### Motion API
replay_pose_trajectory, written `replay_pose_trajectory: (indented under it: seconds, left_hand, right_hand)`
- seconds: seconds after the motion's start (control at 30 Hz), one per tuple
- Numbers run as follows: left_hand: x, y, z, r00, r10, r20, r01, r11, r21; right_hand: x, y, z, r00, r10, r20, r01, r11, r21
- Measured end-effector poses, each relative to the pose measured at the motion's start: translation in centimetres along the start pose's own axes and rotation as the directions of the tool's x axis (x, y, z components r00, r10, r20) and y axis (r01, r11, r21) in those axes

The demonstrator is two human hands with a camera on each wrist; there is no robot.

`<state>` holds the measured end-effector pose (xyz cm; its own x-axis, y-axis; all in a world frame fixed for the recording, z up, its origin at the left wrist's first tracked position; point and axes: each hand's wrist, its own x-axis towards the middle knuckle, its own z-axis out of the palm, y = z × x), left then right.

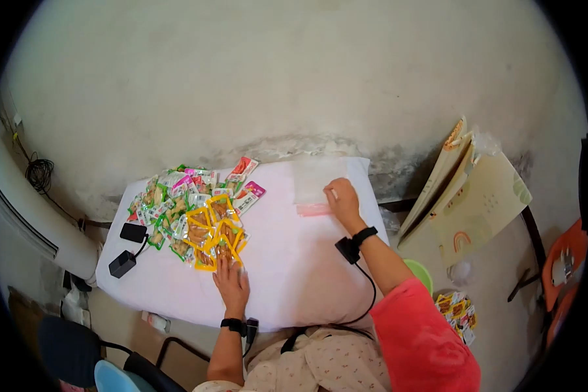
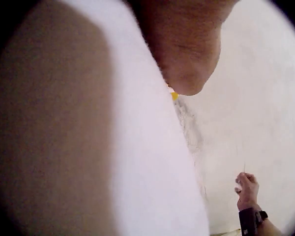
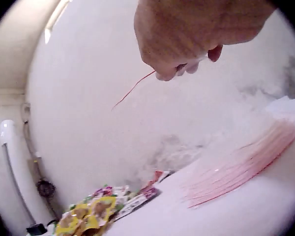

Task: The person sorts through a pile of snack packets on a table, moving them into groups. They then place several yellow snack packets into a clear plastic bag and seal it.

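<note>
In the head view my right hand (image 1: 344,204) is raised over the right part of the table, fingers curled. It pinches a clear plastic bag, whose thin red edge (image 3: 133,90) sticks out from the fingers in the right wrist view. Below lies a stack of clear bags (image 3: 241,172) with pinkish-red edges. My left hand (image 1: 231,287) rests at the near edge of the snack packet pile, fingers extended over a yellow-edged packet (image 1: 201,230). The left wrist view shows mostly white cloth and part of that hand.
Green-edged packets (image 1: 176,209) and pink-and-white packets (image 1: 249,196) fill the pile's far side on the white-covered table (image 1: 287,274). Two black devices (image 1: 122,264) joined by a cable lie at the left. Beyond the right edge are a green tub (image 1: 419,273), more packets (image 1: 457,312) and a folded mat (image 1: 483,209).
</note>
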<state>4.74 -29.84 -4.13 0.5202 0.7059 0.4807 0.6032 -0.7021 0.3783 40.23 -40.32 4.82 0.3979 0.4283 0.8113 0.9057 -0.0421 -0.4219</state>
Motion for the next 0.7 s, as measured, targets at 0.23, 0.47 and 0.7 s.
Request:
replay_pose_trajectory:
  seconds: [0.23, 0.47, 0.7]
  left_hand:
    - [-1.4, 5.2, 1.2, 0.979, -0.202, -0.037, 0.150, 0.826, -0.543]
    - [-2.5, 4.3, 6.0, 0.872, -0.457, 0.178, 0.324, 0.264, -0.908]
    - [-1.9, 5.0, 3.3, 0.791, -0.470, 0.392, 0.515, 0.165, -0.841]
  right_hand:
    - [-9.5, -9.3, 0.8, 0.930, -0.082, 0.359, -0.005, 0.972, 0.234]
    - [-15.6, -11.2, 1.7, 0.936, 0.123, 0.330, -0.207, 0.951, 0.232]
    - [-14.7, -12.1, 1.7, 0.957, 0.138, 0.255, -0.195, 0.957, 0.216]
